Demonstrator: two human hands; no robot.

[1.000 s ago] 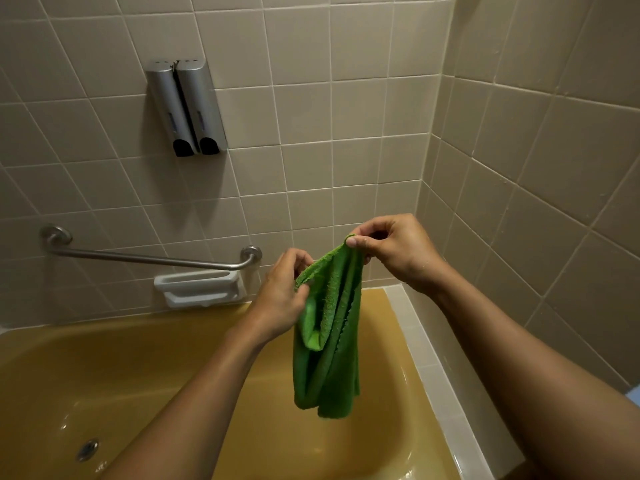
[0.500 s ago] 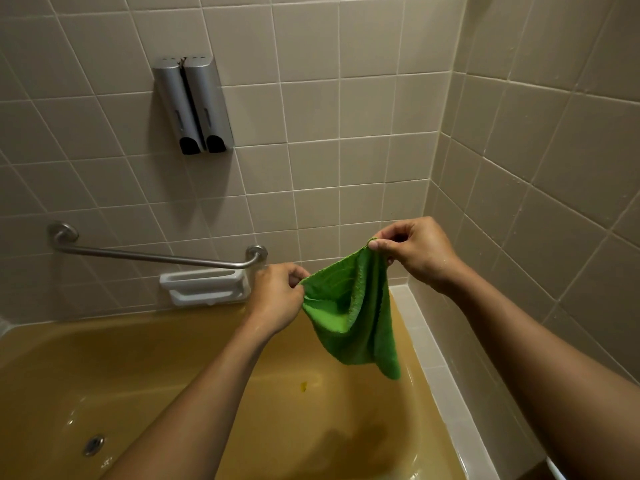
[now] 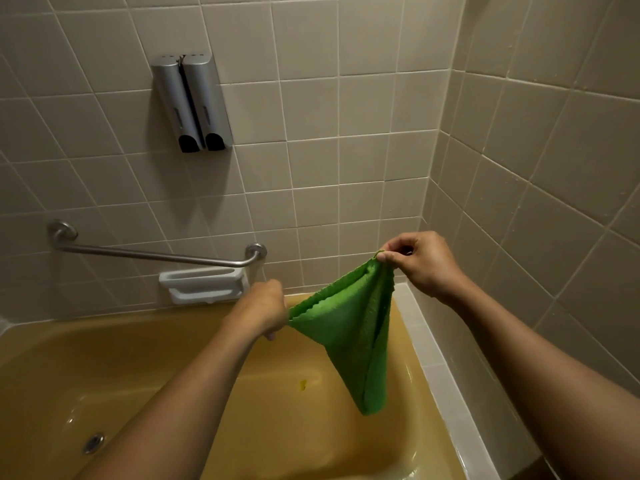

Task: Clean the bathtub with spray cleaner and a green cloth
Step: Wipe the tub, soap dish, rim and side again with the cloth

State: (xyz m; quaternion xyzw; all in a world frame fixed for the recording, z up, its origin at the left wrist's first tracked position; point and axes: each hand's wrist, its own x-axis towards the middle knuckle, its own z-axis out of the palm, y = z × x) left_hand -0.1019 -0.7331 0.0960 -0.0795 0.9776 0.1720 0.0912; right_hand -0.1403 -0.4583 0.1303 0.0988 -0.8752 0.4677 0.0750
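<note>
Right, on my feed both hands are up over the tub. The left hand [image 3: 259, 308] is curled and grips the lower corner of the green cloth [image 3: 353, 334]. Its fingertips are tucked behind the fabric, so I can't make out exactly how they lie. The right hand [image 3: 420, 261] sits higher and further right, pinching the opposite corner between thumb and fingers, close to where the two tiled walls meet. Between the hands the cloth's top edge runs stretched on a slant, and the rest hangs down in a folded point. It dangles in the air above the mustard-yellow bathtub [image 3: 138, 358], touching nothing but the two hands. Down in the basin I can see a small yellow spot [image 3: 303, 384] just left of the cloth's hanging tip, and the drain [image 3: 93, 443] is well away at lower left. Wet glints show on the tub floor. On the back wall a steel grab bar [image 3: 152, 253] runs across, with a white soap dish [image 3: 202, 284] just beneath its right end and a pair of grey dispensers [image 3: 192, 102] mounted higher up. A white ledge [image 3: 440, 368] borders the tub on the right, under my right forearm.
</note>
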